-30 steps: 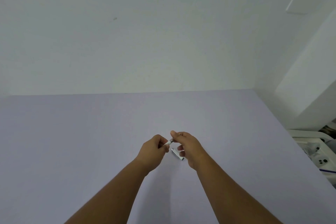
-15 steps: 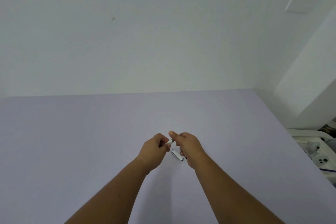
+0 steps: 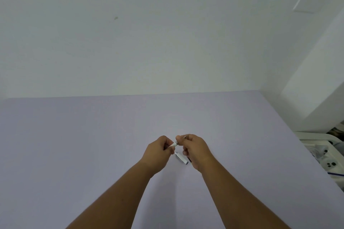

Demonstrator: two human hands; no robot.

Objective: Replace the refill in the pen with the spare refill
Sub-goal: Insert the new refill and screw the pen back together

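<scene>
Left hand (image 3: 158, 151) just below frame centre, fingers curled tight around a white pen barrel (image 3: 174, 144); only its short end pokes out toward the right. Right hand (image 3: 195, 148) just beside it, thumb and fingers pinched on the pen's tip end — a thin dark point shows above the knuckles, too small to tell if it is the refill. The hands nearly touch across the pen, held above the counter (image 3: 74, 145).

Between and below the hands a white pen cap (image 3: 181, 158) with a silver end lies on the counter, slanting down to the right, close to the right palm. A small dark sliver shows beside it at the heel of the right hand; cannot tell what it is.

Counter is plain pale lilac, fills the lower half of frame, back edge meets a bare white wall (image 3: 149, 42). Small speck (image 3: 115, 18) on the wall upper left of centre. White wall plate (image 3: 305, 3) upper right. White pillar (image 3: 320, 80) at the right edge — under it, lower right, white plastic equipment (image 3: 323, 152) with dark holes, off the counter.
</scene>
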